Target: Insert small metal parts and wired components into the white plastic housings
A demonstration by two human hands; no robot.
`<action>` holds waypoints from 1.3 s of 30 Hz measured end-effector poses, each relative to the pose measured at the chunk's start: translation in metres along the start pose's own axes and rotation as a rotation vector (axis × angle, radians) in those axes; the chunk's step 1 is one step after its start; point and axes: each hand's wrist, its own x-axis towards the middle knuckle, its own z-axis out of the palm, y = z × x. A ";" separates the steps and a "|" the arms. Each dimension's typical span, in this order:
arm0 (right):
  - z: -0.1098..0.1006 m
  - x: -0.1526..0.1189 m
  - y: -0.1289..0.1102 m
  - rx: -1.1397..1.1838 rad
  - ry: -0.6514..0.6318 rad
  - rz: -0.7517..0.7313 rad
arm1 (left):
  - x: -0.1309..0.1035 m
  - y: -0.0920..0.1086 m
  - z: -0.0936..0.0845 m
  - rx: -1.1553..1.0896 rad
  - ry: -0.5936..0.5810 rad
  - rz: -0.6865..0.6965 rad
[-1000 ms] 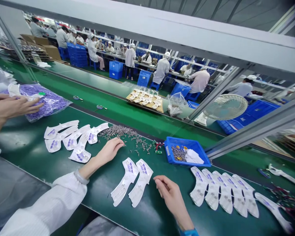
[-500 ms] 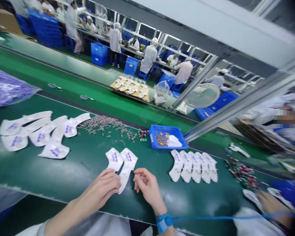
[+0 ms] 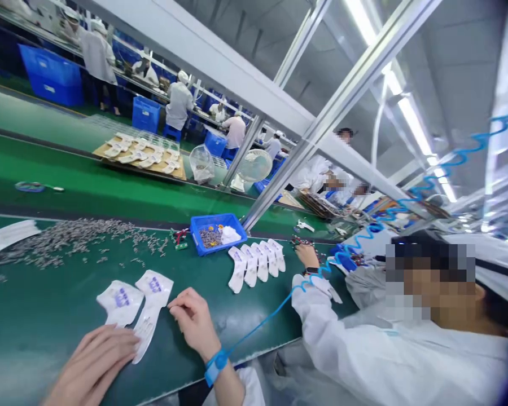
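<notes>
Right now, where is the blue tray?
In the head view, the blue tray sits just above center, beyond the right hand, left of the row of white pieces.

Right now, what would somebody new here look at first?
Probably the curly blue cord, running from the upper right down to the band at the wrist of the right hand. Next might come the heap of tiny metal parts on the left and the bright blue tray to its right. Nearer, two curvy white pieces lie by that hand.
</notes>
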 end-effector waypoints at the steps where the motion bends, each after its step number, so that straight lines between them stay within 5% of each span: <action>1: 0.000 0.000 -0.001 0.002 -0.004 0.020 | 0.002 0.003 -0.001 0.006 -0.004 -0.009; 6: 0.001 0.000 -0.007 0.075 -0.043 0.234 | 0.011 0.018 -0.003 -0.009 -0.090 -0.075; 16: 0.017 0.010 -0.026 0.052 -0.297 0.447 | 0.012 0.021 0.001 -0.085 -0.078 -0.100; 29: 0.019 0.019 -0.028 -0.009 -0.396 0.531 | 0.016 0.022 -0.001 -0.231 -0.095 -0.251; 39: 0.029 0.021 -0.029 -0.148 -0.443 0.450 | 0.020 0.019 -0.004 -0.208 -0.037 -0.206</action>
